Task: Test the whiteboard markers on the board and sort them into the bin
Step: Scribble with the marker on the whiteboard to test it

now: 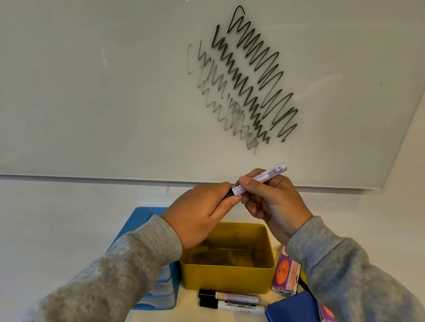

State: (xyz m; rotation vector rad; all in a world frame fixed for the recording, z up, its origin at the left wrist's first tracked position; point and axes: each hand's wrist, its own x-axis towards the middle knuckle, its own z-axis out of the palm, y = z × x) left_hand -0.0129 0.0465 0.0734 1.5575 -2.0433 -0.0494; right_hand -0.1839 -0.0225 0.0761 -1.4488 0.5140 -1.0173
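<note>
Both hands gripped marker [259,179] above yellow bin [226,279]: R hand [273,201] pinched barrel, L hand [199,209] fingers curled on black cap end, prob capping or uncapping, can't tell which

Markers: three. One white-barrelled marker [259,179] at centre of frame; two markers lying side by side at lower centre, upper one [228,296], lower one [232,305].

Bins: one yellow bin [227,276], lower centre.

Blue trays: one blue tray [139,221], lower left of centre.

Erasers: one blue eraser [293,315], lower right.

Printed boxes: two, purple-and-orange, one box [285,270] right of bin, second box [329,316] partly hidden at lower right.

Whiteboards: one whiteboard [87,80], upper frame.

Scribble rows on board: about five, dark to faint; faintest overlap, exact count unclear.

Hands: two, left hand [198,214], right hand [273,203].
</note>
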